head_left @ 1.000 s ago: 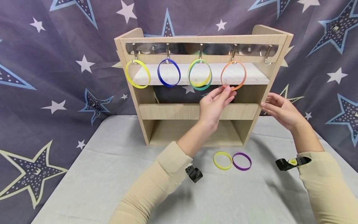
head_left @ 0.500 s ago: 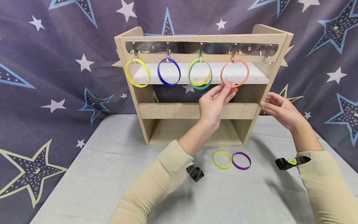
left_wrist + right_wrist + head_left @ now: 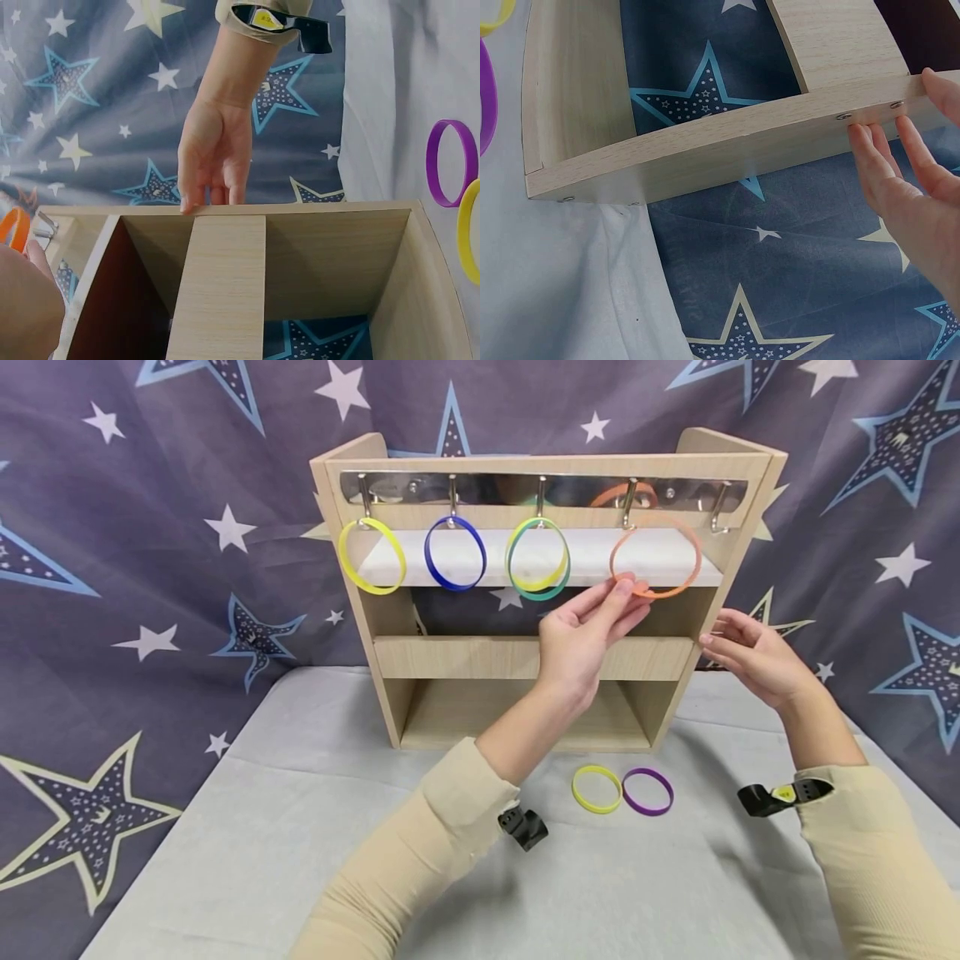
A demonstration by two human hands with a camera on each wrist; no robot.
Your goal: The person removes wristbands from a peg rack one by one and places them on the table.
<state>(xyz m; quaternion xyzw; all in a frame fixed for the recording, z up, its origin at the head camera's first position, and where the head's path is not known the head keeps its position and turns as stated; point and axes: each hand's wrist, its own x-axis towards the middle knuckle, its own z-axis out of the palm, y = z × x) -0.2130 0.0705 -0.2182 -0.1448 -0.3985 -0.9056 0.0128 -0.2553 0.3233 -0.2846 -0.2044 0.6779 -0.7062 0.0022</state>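
Note:
My left hand [image 3: 576, 647] pinches the lower edge of an orange silicone wristband [image 3: 699, 560] between thumb and fingers. The band stands upright in front of the fourth hook [image 3: 628, 502]; in the left wrist view the orange wristband [image 3: 16, 229] appears apart from the hook. My right hand [image 3: 761, 656] rests its fingertips on the right side panel of the wooden shelf unit [image 3: 532, 658]; the right wrist view shows that hand [image 3: 911, 184] with fairly straight fingers against the panel. Yellow [image 3: 342, 560], blue [image 3: 429, 560] and paired yellow-and-green [image 3: 567, 564] wristbands hang from the other hooks.
A yellow wristband [image 3: 576, 793] and a purple wristband [image 3: 670, 797] lie side by side on the grey cloth [image 3: 315, 827] before the unit. The rightmost hook [image 3: 717, 514] carries no band. A star-patterned curtain [image 3: 187, 585] hangs behind.
My left hand has shifted slightly right and up with the orange wristband, which has swung right from hanging under the fourth hook. The right hand stays where it was.

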